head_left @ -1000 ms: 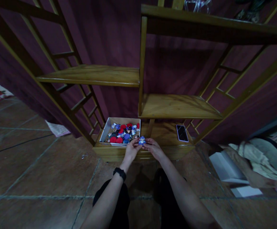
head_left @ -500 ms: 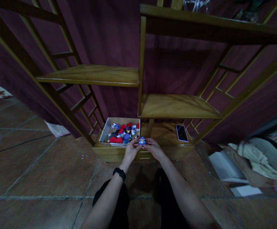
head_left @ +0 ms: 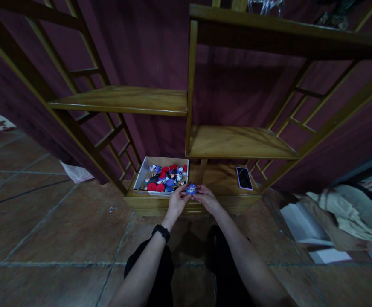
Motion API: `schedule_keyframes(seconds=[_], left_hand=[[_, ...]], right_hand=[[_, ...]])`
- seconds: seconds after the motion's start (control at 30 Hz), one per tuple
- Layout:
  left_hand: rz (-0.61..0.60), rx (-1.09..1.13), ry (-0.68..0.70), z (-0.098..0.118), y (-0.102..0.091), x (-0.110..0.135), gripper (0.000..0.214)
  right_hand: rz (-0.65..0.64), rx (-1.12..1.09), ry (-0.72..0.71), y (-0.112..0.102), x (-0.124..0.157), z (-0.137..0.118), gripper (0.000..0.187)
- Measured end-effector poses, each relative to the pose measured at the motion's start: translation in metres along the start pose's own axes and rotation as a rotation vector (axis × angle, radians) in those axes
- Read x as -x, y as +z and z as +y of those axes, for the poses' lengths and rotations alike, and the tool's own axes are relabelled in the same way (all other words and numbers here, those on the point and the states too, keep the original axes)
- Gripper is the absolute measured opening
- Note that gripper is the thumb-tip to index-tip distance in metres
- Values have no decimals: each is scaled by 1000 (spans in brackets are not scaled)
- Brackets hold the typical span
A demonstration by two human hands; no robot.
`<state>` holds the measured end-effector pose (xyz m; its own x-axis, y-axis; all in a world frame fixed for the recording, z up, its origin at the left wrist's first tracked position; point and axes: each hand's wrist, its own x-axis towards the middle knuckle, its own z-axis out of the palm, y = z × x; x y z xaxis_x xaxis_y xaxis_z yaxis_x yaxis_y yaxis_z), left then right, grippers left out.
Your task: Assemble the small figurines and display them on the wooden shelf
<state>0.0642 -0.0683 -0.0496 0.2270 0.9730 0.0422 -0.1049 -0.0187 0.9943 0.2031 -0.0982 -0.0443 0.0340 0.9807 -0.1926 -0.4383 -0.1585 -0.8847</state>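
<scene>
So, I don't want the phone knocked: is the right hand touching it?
Apart. The head view plainly shows bare wooden cabinet top between the right hand and the phone.

Exposure dim overall, cool cast. Light falls from above: shelf tops lit, undersides dark. Landmark: the box [head_left: 163, 161]. Above box, left shelf [head_left: 122, 99] carries soft sheen along its front edge. Right of box, lower shelf [head_left: 240, 143] is streaked with shadow. Below and right of box, floor [head_left: 77, 238] takes a dark, soft shadow. Wide-angle stretch; uprights lean outward. Beside box, small blue figure [head_left: 191, 190] lacks crisp detail.
</scene>
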Motion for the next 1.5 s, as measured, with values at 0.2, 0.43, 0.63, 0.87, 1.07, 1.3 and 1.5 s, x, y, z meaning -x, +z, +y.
schedule_keyframes(seconds=[0.2, 0.43, 0.63, 0.87, 1.07, 1.3, 1.5], left_hand=[[-4, -21, -17, -2, -1, -1, 48], [3, -51, 5, -4, -1, -1, 49], [-16, -59, -19, -5, -1, 1, 51], [-36, -128, -1, -3, -1, 1, 50], [-38, -134, -20, 1, -1, 3, 50], [-50, -105, -11, 0, -1, 2, 48], [-71, -126, 28, -1, -2, 2, 39]], right_hand=[[-8, -16, -7, 0, 2, -1, 36], [7, -20, 3, -2, -1, 2, 36], [17, -7, -9, -2, -2, 3, 37], [2, 8, -5, -2, -2, 3, 39], [-26, 18, -4, -3, 0, 1, 39], [-33, 13, -12, -2, 1, 0, 39], [-42, -9, -22, 1, 3, -1, 37]])
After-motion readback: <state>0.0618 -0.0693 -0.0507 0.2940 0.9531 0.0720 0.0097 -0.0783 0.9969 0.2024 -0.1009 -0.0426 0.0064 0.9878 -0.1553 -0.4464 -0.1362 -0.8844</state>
